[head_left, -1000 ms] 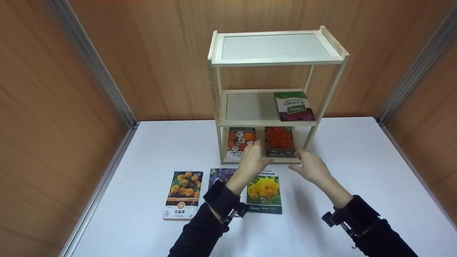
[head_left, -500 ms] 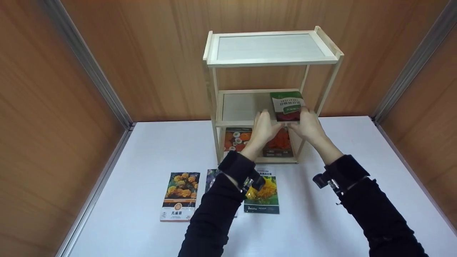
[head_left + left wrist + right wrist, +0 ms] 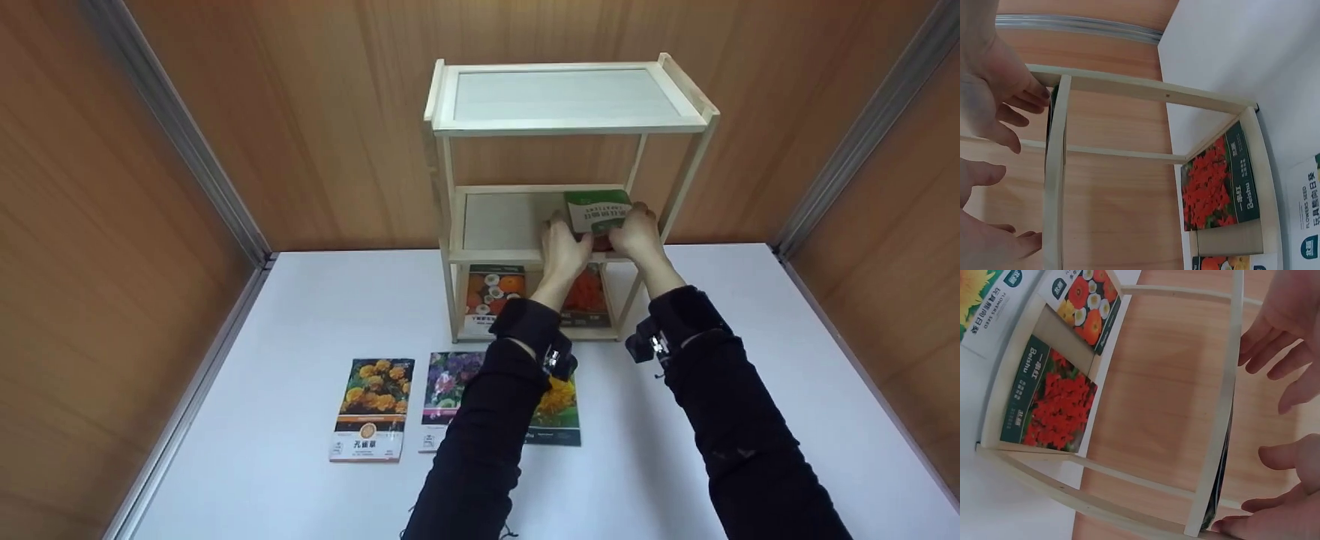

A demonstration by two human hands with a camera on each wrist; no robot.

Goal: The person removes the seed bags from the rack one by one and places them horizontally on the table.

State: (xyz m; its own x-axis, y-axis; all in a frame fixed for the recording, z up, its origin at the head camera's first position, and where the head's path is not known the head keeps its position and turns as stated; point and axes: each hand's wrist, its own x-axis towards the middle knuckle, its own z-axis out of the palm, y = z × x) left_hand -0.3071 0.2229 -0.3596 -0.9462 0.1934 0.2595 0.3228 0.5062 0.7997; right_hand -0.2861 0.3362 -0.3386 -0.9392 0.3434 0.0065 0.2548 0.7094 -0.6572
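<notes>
A green-and-white seed packet (image 3: pixel 598 206) lies flat on the right part of the middle shelf (image 3: pixel 496 225). My left hand (image 3: pixel 564 251) is at the packet's left side, fingertips down at the shelf. On the other side, my right hand (image 3: pixel 637 234) has its fingers at the packet's right edge, touching it. Both hands look relaxed with fingers fairly straight, and the thumbs point toward each other over the packet's near end. In the right wrist view only the packet's thin edge (image 3: pixel 1220 478) shows behind the shelf bar. The hands cover its lower part.
The pale three-tier rack (image 3: pixel 570 132) stands against the wood-grain back wall. Its bottom shelf holds an orange-flower packet (image 3: pixel 491 292) and a red-flower packet (image 3: pixel 587 300). On the white table lie marigold (image 3: pixel 373 409), purple-flower (image 3: pixel 446 394) and yellow-flower (image 3: pixel 559 409) packets, partly behind the left arm.
Both hands have risen from in front of the bottom shelf to the middle shelf and reached farther in, one on each side of the green-and-white seed packet. The packet's place looks little changed.
</notes>
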